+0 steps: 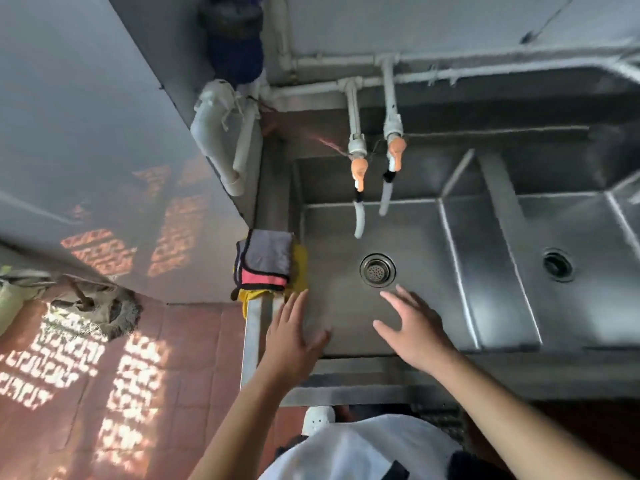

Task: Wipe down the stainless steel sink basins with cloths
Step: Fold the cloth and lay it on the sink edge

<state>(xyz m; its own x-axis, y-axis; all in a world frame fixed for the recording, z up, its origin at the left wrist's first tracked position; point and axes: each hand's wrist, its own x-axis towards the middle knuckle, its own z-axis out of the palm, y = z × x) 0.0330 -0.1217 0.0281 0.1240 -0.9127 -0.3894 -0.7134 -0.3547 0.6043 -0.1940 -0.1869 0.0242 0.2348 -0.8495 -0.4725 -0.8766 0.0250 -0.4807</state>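
A stainless steel sink has a left basin [408,237] with a round drain strainer [377,270] and a right basin [588,306] with its own drain [558,265]. Folded cloths [265,263], grey over pink over yellow, hang over the left rim of the left basin. My left hand [292,337] hovers open over the basin's near left corner, fingertips just below the cloths. Spread open and holding nothing, my right hand [410,327] is above the basin floor, just in front of the strainer.
Two white pipes with orange valve handles [359,171] [396,150] hang over the back of the left basin. A steel divider [498,271] separates the basins. Red floor tiles [173,358] and a mop head [100,306] lie to the left beside a grey wall.
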